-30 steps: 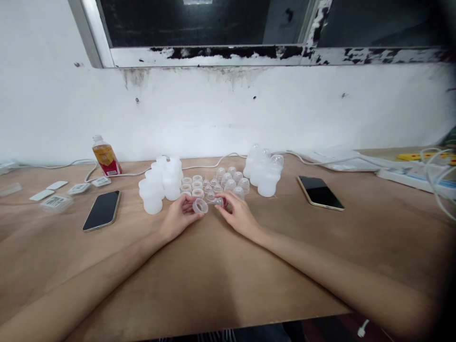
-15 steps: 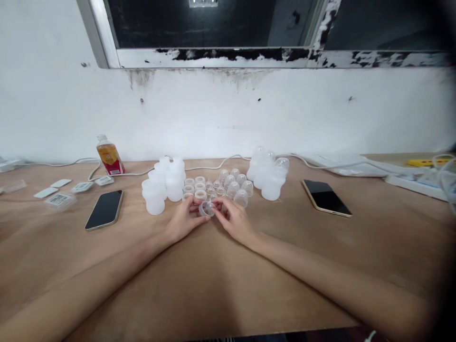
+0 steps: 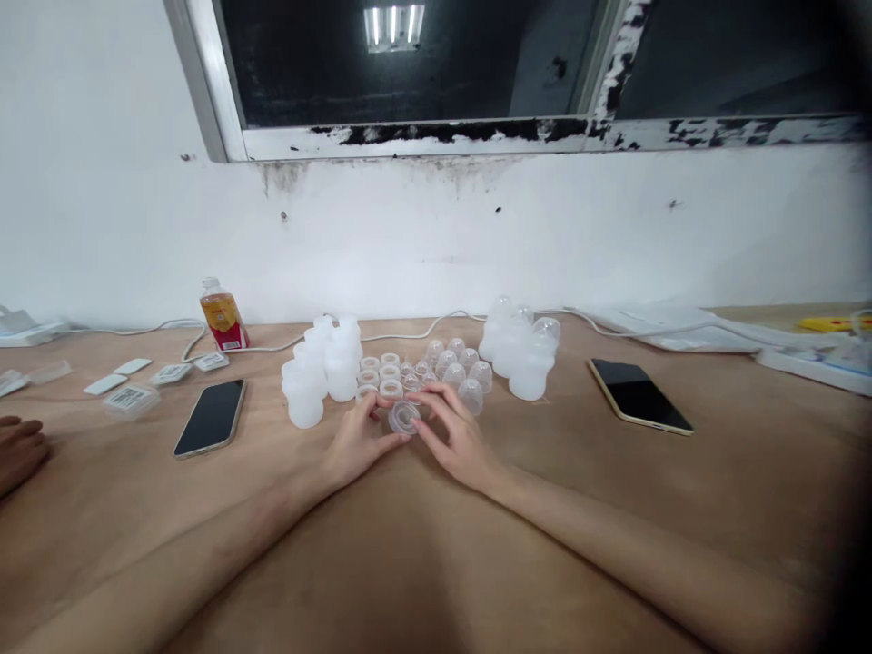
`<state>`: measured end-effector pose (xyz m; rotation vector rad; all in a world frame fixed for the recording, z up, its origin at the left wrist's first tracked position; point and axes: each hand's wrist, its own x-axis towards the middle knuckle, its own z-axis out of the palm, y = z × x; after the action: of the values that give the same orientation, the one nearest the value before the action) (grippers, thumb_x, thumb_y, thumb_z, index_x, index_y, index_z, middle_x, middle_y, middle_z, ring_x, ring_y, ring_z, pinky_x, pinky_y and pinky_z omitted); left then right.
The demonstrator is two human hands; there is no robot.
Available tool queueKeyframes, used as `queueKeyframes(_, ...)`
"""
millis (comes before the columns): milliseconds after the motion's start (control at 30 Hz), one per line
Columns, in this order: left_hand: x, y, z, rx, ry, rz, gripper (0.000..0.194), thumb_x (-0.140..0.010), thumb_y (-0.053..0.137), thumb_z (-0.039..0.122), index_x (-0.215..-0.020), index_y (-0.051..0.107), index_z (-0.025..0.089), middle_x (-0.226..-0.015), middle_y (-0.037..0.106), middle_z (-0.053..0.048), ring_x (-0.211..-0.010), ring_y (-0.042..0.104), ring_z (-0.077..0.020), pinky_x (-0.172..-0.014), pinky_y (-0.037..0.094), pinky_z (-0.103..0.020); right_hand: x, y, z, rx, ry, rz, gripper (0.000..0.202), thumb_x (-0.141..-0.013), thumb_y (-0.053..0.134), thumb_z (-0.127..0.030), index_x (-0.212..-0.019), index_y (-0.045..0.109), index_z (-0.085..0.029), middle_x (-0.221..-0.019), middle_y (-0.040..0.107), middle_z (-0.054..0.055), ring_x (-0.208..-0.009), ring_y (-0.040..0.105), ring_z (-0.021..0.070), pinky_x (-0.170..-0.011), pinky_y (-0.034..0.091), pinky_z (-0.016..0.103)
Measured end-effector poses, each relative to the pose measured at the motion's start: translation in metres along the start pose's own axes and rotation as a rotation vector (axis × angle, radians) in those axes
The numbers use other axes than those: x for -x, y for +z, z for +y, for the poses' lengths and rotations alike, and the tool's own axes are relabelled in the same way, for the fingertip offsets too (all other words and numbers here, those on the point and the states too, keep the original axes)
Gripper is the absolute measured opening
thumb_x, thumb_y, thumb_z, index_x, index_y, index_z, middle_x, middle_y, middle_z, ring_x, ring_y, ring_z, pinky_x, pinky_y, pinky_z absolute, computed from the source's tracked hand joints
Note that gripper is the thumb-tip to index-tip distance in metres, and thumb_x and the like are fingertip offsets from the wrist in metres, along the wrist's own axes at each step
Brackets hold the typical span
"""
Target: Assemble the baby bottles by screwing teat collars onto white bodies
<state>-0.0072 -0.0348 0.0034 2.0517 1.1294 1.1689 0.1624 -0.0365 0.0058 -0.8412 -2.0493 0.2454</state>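
Between my two hands is a clear round ring piece (image 3: 404, 417), its open round side turned toward me. My left hand (image 3: 361, 438) pinches its left edge with thumb and fingers. On its right edge are the closed thumb and fingers of my right hand (image 3: 455, 434). Just behind stand several pale rings (image 3: 390, 373), small clear nipple-shaped pieces (image 3: 411, 381) and clear domed caps (image 3: 480, 374). White frosted bottles (image 3: 304, 400) stand to the left of them. To the right are more white bottles with clear domes (image 3: 528, 374).
A phone (image 3: 211, 417) lies at left, another phone (image 3: 639, 396) at right. Behind are a drink bottle (image 3: 223, 315), a white cable (image 3: 436, 323) and a power strip (image 3: 804, 368). Small clear cases (image 3: 132, 400) lie at left. Another person's hand (image 3: 19, 451) rests at the left edge.
The clear piece has turned so its round opening faces me. The other person's hand has come into view at the left edge. The whole view has shifted slightly.
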Motion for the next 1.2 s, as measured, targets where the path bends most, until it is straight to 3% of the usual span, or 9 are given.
queueKeyframes(100,0.001,-0.001,0.004,0.007,0.04,-0.045,0.028,-0.065,0.062,0.029,-0.085,0.045,0.018,-0.103,0.055,-0.006,-0.096,0.049,-0.0183,-0.083,0.037,-0.032,-0.004,0.001,0.004,-0.074,0.182,-0.101,0.029,-0.081,0.041,-0.027,-0.108,0.047,-0.018,-0.091,0.056,0.006,-0.076,0.054,0.0136,-0.069,0.044,0.028)
queueKeyframes(200,0.001,-0.001,0.009,-0.061,0.034,-0.049,0.031,-0.064,0.061,0.029,-0.088,0.045,0.019,-0.109,0.051,-0.006,-0.099,0.047,-0.019,-0.081,0.037,-0.031,-0.007,0.003,0.008,-0.132,0.235,-0.197,0.022,-0.081,0.039,-0.028,-0.095,0.054,-0.017,-0.076,0.059,0.002,-0.065,0.053,0.0123,-0.061,0.043,0.025)
queueKeyframes(367,0.002,-0.001,0.016,-0.196,-0.023,-0.086,0.019,-0.074,0.048,0.03,-0.087,0.049,0.017,-0.077,0.054,0.0,-0.071,0.05,-0.0135,-0.065,0.039,-0.026,-0.005,0.003,0.008,-0.105,0.256,-0.087,0.02,-0.081,0.038,-0.03,-0.088,0.053,-0.017,-0.075,0.059,0.002,-0.062,0.052,0.0115,-0.058,0.041,0.023)
queueKeyframes(567,0.001,0.0,0.015,-0.239,-0.012,-0.016,0.018,-0.078,0.042,0.032,-0.083,0.05,0.017,-0.077,0.054,-0.001,-0.071,0.05,-0.0132,-0.06,0.037,-0.023,-0.004,0.003,0.005,-0.069,0.239,-0.049,0.014,-0.079,0.042,-0.029,-0.085,0.049,-0.018,-0.066,0.054,-0.001,-0.057,0.049,0.0103,-0.055,0.039,0.022)
queueKeyframes(700,0.0,0.002,0.012,-0.226,-0.024,-0.078,0.014,-0.078,0.041,0.028,-0.078,0.049,0.017,-0.067,0.055,0.0,-0.061,0.05,-0.0118,-0.057,0.037,-0.023,-0.004,0.002,0.001,-0.009,0.169,-0.115,0.013,-0.081,0.04,-0.028,-0.086,0.047,-0.018,-0.071,0.056,0.0,-0.062,0.051,0.0107,-0.057,0.039,0.022)
queueKeyframes(933,0.001,0.004,0.007,-0.4,-0.048,-0.096,0.012,-0.076,0.042,0.026,-0.074,0.05,0.017,-0.057,0.052,0.002,-0.052,0.048,-0.0114,-0.048,0.03,-0.022,-0.001,0.003,-0.001,0.373,0.135,-0.314,0.019,-0.085,0.031,-0.027,-0.095,0.043,-0.016,-0.07,0.06,0.004,-0.059,0.055,0.0148,-0.053,0.033,0.023)
queueKeyframes(1200,0.001,0.005,0.008,-0.398,-0.032,-0.108,0.022,-0.08,0.036,0.035,-0.075,0.049,0.017,-0.064,0.056,-0.001,-0.057,0.05,-0.0135,-0.05,0.032,-0.024,-0.001,0.002,0.002,0.433,0.148,-0.358,0.019,-0.085,0.03,-0.026,-0.097,0.042,-0.016,-0.074,0.061,0.005,-0.062,0.057,0.0154,-0.054,0.031,0.023)
